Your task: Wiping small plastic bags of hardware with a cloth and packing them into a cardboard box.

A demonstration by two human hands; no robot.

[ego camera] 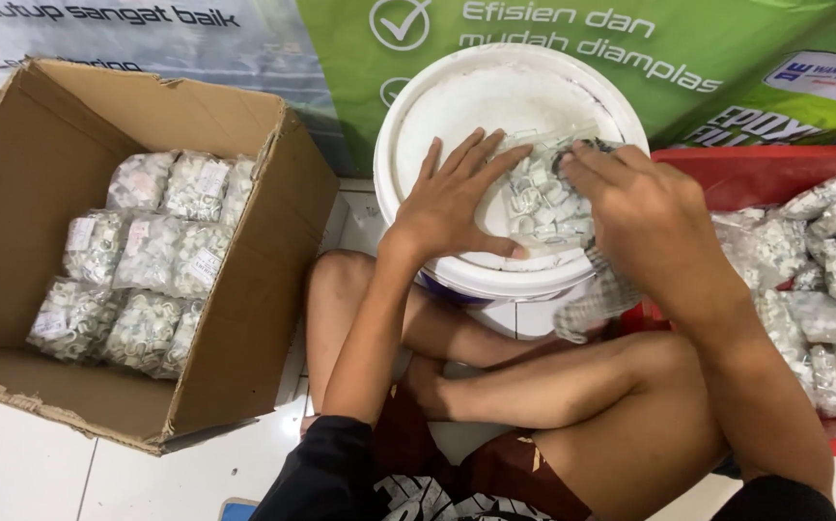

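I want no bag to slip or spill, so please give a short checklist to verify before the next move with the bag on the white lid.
1. Bag lies flat on the lid: ok.
2. Left hand presses the bag: ok.
3. Right hand has a grip on the bag's edge: ok.
4. Bag is sealed: cannot tell.
5. Box has free room: ok.
6. Red tray has more bags in reach: ok.

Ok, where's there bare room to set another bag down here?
Bare cardboard shows inside the cardboard box, left of and in front of its packed bags. The bucket lid is bare beyond the left hand and right hand, which press a clear bag. The red tray is crowded.
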